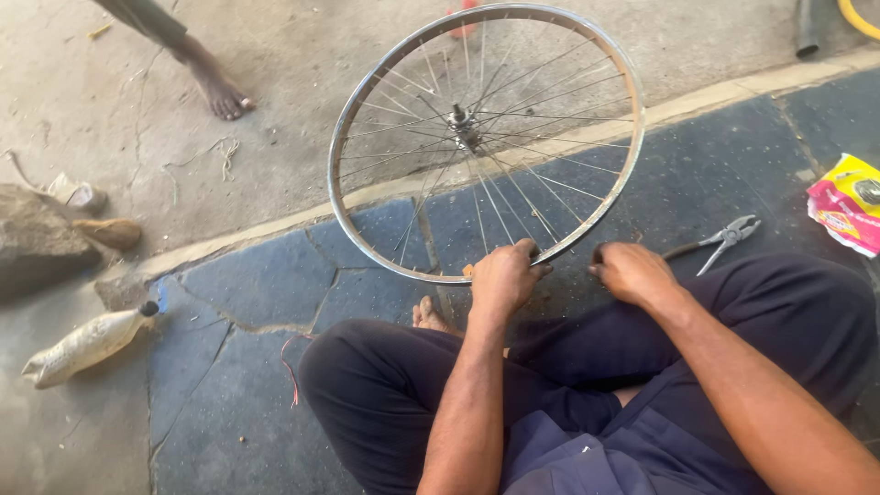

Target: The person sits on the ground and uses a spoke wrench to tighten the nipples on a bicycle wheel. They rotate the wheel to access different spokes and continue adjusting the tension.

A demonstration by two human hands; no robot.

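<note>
Crossed legs (440,394) are bracing things while the wheel rim (362,229) is being gripped by the left hand (502,280); right hand (632,273) clenched beside it (pliers (729,236) lying within reach).

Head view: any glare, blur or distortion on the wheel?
Head view: daylight glints off the bare wheel rim, without washing it out; the spokes stay sharp; both hands, left hand and right hand, look crisp; wide-angle lens bends the kerb line slightly.
</note>
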